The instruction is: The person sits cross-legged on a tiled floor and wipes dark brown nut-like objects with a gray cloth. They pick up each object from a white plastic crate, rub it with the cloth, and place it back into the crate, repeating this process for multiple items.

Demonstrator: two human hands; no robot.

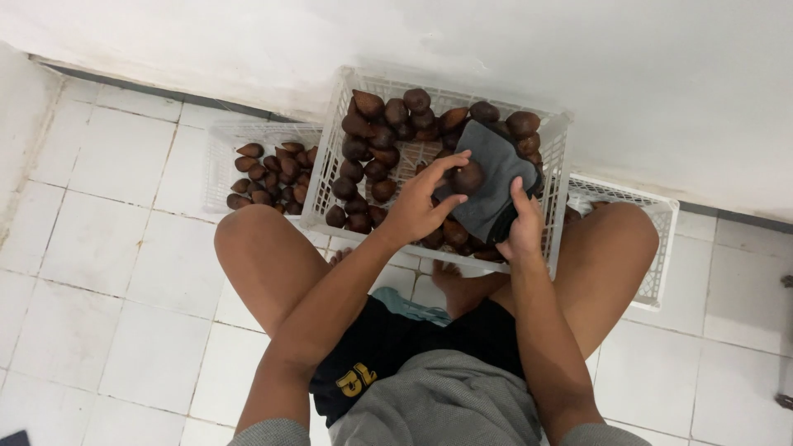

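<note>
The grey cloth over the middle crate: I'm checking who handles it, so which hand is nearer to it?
Right. The right hand grips the grey cloth at its lower edge. The left hand holds a brown fruit against the cloth's left side.

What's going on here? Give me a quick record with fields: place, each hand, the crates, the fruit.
place: white tiled floor beside a white wall; person seated, knees apart
left hand: fingers around one brown fruit, held against the cloth
right hand: grips a dark grey cloth
middle crate: white plastic, holds many brown scaly fruits, sits between the knees
left crate: white, lower, holds a smaller pile of the same fruit
right crate: white, partly hidden by a knee; contents unclear
</note>
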